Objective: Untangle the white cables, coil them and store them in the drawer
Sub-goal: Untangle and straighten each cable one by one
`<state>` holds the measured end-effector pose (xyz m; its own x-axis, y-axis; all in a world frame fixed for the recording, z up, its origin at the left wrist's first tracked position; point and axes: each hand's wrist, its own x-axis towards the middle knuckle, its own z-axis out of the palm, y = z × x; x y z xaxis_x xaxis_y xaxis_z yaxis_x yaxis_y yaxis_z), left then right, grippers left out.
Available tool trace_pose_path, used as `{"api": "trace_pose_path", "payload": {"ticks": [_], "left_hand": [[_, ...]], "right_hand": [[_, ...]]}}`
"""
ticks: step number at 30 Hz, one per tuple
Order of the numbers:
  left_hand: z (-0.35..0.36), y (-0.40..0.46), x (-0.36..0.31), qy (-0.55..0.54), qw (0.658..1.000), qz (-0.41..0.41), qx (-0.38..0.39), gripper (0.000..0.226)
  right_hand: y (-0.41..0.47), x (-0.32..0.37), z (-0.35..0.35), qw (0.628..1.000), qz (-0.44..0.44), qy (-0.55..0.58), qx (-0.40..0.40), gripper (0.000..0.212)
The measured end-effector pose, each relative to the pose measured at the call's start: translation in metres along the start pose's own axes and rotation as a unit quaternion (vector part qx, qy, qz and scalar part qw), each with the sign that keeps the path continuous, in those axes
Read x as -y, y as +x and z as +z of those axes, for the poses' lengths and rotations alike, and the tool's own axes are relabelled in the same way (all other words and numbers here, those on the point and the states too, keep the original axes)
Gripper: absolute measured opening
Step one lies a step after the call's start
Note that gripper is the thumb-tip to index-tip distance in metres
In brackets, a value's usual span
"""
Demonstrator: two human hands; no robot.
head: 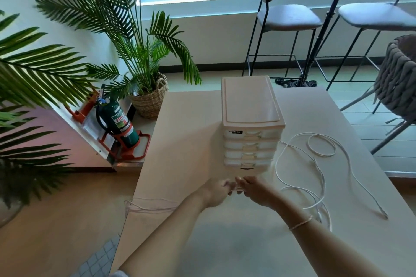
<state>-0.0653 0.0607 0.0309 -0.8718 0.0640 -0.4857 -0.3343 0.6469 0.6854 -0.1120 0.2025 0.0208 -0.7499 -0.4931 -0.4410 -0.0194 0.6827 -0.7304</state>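
Note:
A white multi-drawer plastic unit (251, 119) stands on the beige table (202, 137) with all its drawers closed. Just in front of it my left hand (216, 191) and my right hand (256, 190) meet, both pinching a short piece of white cable (238, 191) between the fingers. A blurred strand of cable (150, 207) stretches left from my left forearm to the table's left edge. On the right a loose white cable (319, 148) lies in loops and curves, its plug end (382, 213) near the right edge.
Left of the table are a potted palm in a woven basket (150, 99) and a green fire extinguisher (121, 123) on an orange stand. Bar stools (288, 18) and a tripod pole (324, 20) stand behind; a woven grey chair (398, 74) is at the right.

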Motion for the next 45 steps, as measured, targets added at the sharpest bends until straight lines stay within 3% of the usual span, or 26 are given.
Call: {"api": "trace_pose_path", "payload": {"ticks": [5,10,13,19,21,25,28,32,35,39,45], "left_hand": [[-0.015,0.007,0.011,0.048,0.999,-0.008,-0.021,0.03],[-0.016,-0.004,0.005,0.086,0.993,0.038,0.074,0.033],[-0.021,-0.005,0.012,0.096,0.992,0.04,0.076,0.031],[-0.029,0.001,0.03,0.105,0.994,0.024,0.01,0.021],[-0.029,0.0,0.03,0.096,0.995,0.027,0.017,0.022],[-0.021,-0.008,0.02,0.109,0.986,0.076,0.097,0.025],[-0.017,-0.011,0.023,0.126,0.985,0.074,0.093,0.026],[-0.024,-0.004,0.029,0.104,0.992,0.054,0.042,0.023],[-0.018,-0.002,0.029,0.101,0.993,0.039,0.037,0.03],[-0.019,0.003,0.031,0.073,0.997,0.025,0.02,0.034],[-0.007,0.004,0.022,0.063,0.998,0.016,-0.001,0.035]], "right_hand": [[-0.001,-0.009,0.0,0.992,0.07,0.091,0.059,0.037],[0.018,-0.014,0.003,0.993,0.033,0.103,-0.045,0.043],[0.023,-0.022,0.017,0.991,0.037,0.112,-0.066,0.047],[-0.007,0.0,0.025,0.995,0.04,0.027,0.084,0.034],[0.0,0.002,0.02,0.996,0.05,0.05,0.053,0.037],[0.018,-0.006,0.021,0.993,0.033,0.074,-0.088,0.045],[0.013,-0.012,0.03,0.992,0.032,0.058,-0.105,0.047],[-0.01,-0.01,0.021,0.995,0.063,0.07,0.017,0.037],[-0.022,-0.009,-0.007,0.993,0.071,0.006,0.094,0.025],[-0.032,-0.034,-0.056,0.993,0.102,-0.052,0.019,0.016],[-0.034,-0.07,-0.098,0.982,0.141,-0.123,-0.039,0.032]]}}
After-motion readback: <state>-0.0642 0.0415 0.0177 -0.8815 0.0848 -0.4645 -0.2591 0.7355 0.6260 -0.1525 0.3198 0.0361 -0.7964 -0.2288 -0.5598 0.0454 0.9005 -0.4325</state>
